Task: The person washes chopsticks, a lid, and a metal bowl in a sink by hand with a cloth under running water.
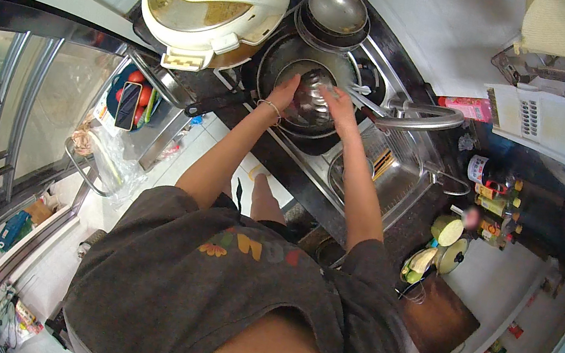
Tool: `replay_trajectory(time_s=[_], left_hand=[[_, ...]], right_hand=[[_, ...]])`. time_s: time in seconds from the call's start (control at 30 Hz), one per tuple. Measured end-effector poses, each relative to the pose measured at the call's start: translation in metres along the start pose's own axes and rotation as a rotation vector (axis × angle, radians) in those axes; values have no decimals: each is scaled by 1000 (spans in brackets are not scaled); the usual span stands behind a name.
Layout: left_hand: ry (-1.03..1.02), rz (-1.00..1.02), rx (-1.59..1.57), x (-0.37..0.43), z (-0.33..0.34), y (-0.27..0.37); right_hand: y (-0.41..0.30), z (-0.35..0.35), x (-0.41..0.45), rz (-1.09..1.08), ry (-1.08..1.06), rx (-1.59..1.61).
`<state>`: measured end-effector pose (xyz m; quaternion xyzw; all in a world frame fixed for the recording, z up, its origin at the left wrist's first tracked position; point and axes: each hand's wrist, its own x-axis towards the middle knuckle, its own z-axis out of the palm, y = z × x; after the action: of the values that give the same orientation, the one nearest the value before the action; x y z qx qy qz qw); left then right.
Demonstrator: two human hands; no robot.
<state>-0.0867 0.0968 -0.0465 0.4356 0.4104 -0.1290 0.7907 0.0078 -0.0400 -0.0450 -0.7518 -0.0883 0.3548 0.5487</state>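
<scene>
A round metal bowl (311, 104) with a shiny, dented-looking inside sits over a dark wok (273, 58) at the upper middle. My left hand (287, 91) is at the bowl's left side, a thin bracelet on its wrist. On the right side, my right hand (338, 109) has its fingers at the bowl's rim, beside the metal faucet (418, 121). Whether either hand grips the rim is hard to see. Behind the wok, smaller metal bowls (338, 9) are stacked. The wok's black handle (216, 104) points left.
A white electric cooker (266, 2) stands upper left. The steel sink (396, 194) holds chopsticks (384, 162) and a strainer. Bottles (494, 204), cut vegetables (422, 259) and a wooden cutting board (440, 320) lie right. A phone (128, 105) rests on tomatoes at left.
</scene>
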Motion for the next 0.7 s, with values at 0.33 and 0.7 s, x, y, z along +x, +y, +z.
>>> replay_trajectory(time_s=[0.33,0.7], left_hand=[[-353,2,-442,31,-52,-10],[-381,61,-306,-3,-63,12]], right_hand=[[13,-4,23,335,83,811],[64,41,55,-293,345,-853]])
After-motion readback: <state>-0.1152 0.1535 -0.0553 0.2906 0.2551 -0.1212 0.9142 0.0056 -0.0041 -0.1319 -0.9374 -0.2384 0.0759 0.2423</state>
